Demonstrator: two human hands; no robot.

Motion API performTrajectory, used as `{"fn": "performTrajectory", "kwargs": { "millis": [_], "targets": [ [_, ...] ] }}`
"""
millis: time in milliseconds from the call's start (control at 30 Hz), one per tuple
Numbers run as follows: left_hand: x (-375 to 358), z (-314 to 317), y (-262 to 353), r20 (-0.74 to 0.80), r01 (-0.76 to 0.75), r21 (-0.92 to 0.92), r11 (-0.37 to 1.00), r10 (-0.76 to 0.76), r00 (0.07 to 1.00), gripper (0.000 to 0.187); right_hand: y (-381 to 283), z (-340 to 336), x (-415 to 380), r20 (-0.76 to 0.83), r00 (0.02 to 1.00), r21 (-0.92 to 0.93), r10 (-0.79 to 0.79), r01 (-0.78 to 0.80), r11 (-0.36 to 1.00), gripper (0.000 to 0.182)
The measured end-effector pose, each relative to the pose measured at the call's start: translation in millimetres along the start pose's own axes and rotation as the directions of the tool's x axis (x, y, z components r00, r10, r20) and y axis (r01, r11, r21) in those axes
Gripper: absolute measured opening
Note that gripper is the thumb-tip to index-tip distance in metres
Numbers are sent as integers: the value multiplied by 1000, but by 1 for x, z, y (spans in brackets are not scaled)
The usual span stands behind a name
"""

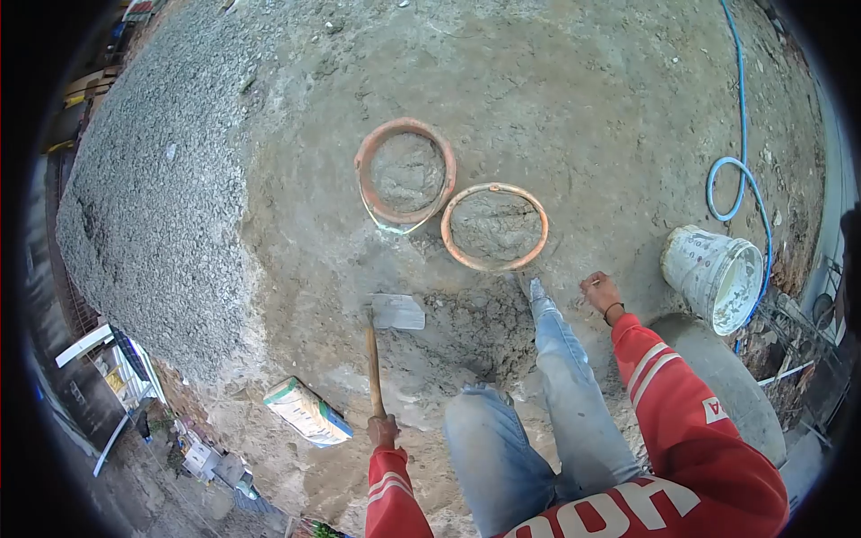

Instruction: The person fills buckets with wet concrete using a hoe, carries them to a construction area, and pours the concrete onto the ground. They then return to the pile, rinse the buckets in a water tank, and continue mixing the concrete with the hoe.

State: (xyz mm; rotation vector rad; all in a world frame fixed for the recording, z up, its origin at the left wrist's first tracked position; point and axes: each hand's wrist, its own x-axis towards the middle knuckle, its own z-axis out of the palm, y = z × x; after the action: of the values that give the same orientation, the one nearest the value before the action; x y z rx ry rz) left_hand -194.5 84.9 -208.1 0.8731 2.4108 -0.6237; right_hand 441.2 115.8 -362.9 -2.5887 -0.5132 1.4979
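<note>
My left hand (383, 431) is wrapped round the wooden handle of a hoe (375, 372). Its flat metal blade (397, 312) rests on the ground at the left edge of a pile of wet mortar (480, 332). Below and right of an orange-rimmed bucket (494, 265) full of mortar, my right hand (602, 294) hangs in the air with curled fingers. A tiny pale thing shows at its fingertips, too small to name. Another orange bucket (405, 124), also filled with mortar, stands just up and left, its handle hanging down over the side.
A large gravel heap (161, 197) covers the left. A paper cement bag (308, 412) lies at lower left. To the right, a white bucket (708, 269) lies tilted beside a blue hose (743, 108). A rounded grey slab (717, 381) is behind my right arm.
</note>
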Motion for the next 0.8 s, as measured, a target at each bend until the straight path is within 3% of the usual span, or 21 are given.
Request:
{"fn": "performTrajectory", "kwargs": {
  "millis": [33,67,133,167,200,233,267,300,333,367,400,467,533,600,667,733,800],
  "targets": [
    [32,12,-40,-25,-52,103,993,55,998,28,-22,-9,-5,12,1000,-56,2,-1,998,33],
    [28,0,-35,-22,-42,107,993,44,999,28,-47,-16,-12,22,1000,-63,5,-4,998,33],
    [14,-46,8,217,168,1,986,-164,962,26,-93,-20,-22,61,998,-106,0,7,994,53],
    [6,-62,31,306,299,-54,953,-269,913,34,-95,-10,-13,69,998,-112,2,6,994,53],
    [9,-63,41,124,130,174,976,-153,980,40,-94,7,-1,23,1000,-25,-15,16,1000,63],
    [14,-63,52,-22,-6,417,909,16,1000,49,-94,24,12,-26,999,62,-27,28,998,72],
    [14,-68,77,-95,-151,459,876,217,972,52,-96,40,25,-21,999,58,-23,25,998,72],
    [18,-72,103,-151,-287,509,812,413,898,56,-99,52,35,-59,998,181,21,-10,984,77],
    [58,-50,109,-214,-594,376,711,690,692,57,-98,62,42,-96,992,299,78,-46,953,82],
    [67,-52,158,-85,-534,-114,837,528,845,59,-104,64,40,-103,990,294,100,-66,954,82],
    [85,-44,202,43,-406,-436,803,469,882,57,-121,64,35,-119,989,400,87,-33,916,73],
    [106,-34,299,330,23,-737,675,330,884,65,-121,78,13,-139,984,479,115,-34,877,64],
    [129,-24,383,402,117,-761,638,321,858,69,-125,90,0,51,974,862,223,-155,482,37],
    [157,-5,448,425,194,-779,596,276,862,59,-162,106,-29,83,982,856,168,-156,493,44],
    [177,21,464,448,253,-781,571,230,864,52,-189,122,-58,144,985,872,99,-174,457,45],
    [173,31,479,372,334,-862,380,28,928,28,-202,129,-80,189,982,895,16,-179,409,47],
    [151,15,483,481,483,-874,-50,40,876,20,-217,122,-91,82,995,833,52,-97,544,46]
  ]
}}
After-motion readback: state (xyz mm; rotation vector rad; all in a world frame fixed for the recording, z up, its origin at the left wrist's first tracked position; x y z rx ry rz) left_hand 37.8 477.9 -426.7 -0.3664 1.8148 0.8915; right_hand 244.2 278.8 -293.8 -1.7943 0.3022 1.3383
